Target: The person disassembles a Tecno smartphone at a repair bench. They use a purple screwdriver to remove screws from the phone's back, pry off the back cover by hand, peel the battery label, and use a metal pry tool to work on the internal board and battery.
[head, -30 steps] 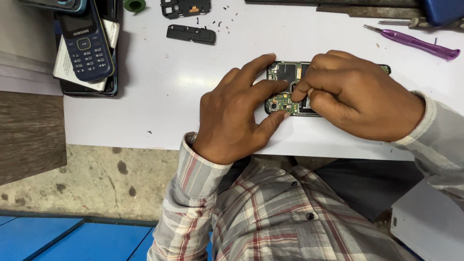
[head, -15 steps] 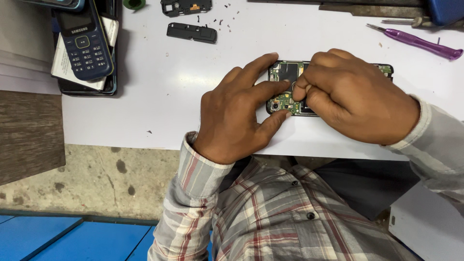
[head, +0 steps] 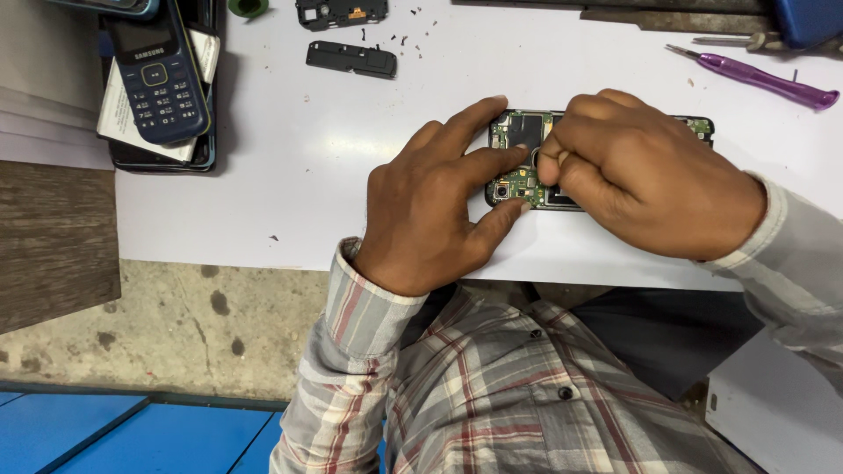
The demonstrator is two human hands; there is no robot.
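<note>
Desk [head: 290, 175]: white. Circuit board [head: 518, 145]: green, in black frame. Keypad phone [head: 156, 79]: dark blue. Pry tool [head: 760, 77]: purple. Cover pieces [head: 351, 59]: black. Shirt [head: 492, 386]: grey-white plaid, red lines. Floor [head: 176, 316]: grey, stained. Mat [head: 70, 434]: blue.

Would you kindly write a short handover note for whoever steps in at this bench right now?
Left hand: braces the opened black smartphone with its green circuit board exposed, fingers on the board's left end.
Right hand: fingertips pinched over the middle of the board; what they grip is hidden.
Done: back is off; two black plastic cover pieces and loose tiny screws lie further back on the white table.
Left: board is in the frame.
Nearby: purple plastic pry tool, blue keypad phone.
</note>
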